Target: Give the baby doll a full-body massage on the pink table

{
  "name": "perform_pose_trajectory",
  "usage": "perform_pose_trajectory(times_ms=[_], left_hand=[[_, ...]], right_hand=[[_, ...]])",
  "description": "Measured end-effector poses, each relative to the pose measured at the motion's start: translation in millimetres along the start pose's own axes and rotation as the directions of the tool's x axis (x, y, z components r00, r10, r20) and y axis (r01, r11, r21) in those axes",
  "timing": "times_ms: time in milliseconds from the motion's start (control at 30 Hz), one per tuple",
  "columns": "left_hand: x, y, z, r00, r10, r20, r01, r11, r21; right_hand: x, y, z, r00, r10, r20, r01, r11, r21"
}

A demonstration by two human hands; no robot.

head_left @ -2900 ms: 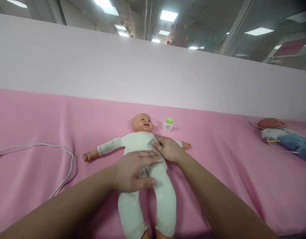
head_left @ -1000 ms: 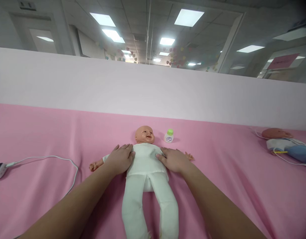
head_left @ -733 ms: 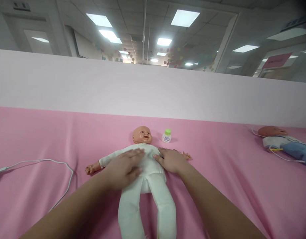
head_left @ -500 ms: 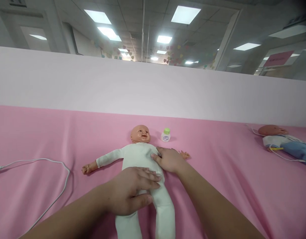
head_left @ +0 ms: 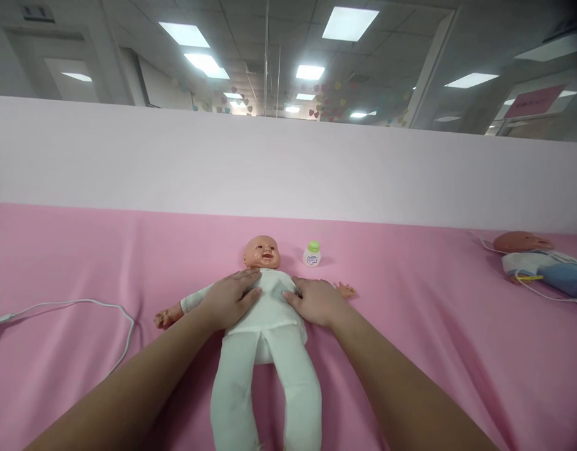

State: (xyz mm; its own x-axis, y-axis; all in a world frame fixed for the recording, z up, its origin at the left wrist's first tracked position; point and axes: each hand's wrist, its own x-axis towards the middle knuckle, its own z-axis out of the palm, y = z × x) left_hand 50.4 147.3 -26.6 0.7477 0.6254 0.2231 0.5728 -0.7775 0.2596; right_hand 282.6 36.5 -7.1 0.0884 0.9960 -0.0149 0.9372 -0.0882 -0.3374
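Note:
A baby doll in a white cloth suit lies on its back on the pink cloth, arms spread and head away from me. My left hand rests on the doll's chest and shoulder on the left side, fingers extended and thumb apart. On the chest's other side lies my right hand, its thumb on the suit and its fingers over the shoulder and upper arm. Neither hand grips anything. Just beyond my right hand stands a small white bottle with a green cap.
A white cable curves across the cloth at the left. At the far right lies a second doll in blue and white with thin tubing. A white wall panel with glass above borders the back.
My left hand has moved up from the doll's belly and hip to its chest and shoulder. The doll's legs have shifted slightly left. My right hand has stayed nearly in place.

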Motion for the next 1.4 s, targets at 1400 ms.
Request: perform_pose_trajectory(times_ms=[1400], left_hand=[[-1.5, -19.8, 12.0, 0.991, -0.105, -0.079, 0.113, 0.989, 0.099]], right_hand=[[8.0, 8.9, 11.4, 0.996, -0.081, -0.026, 0.082, 0.996, 0.037]])
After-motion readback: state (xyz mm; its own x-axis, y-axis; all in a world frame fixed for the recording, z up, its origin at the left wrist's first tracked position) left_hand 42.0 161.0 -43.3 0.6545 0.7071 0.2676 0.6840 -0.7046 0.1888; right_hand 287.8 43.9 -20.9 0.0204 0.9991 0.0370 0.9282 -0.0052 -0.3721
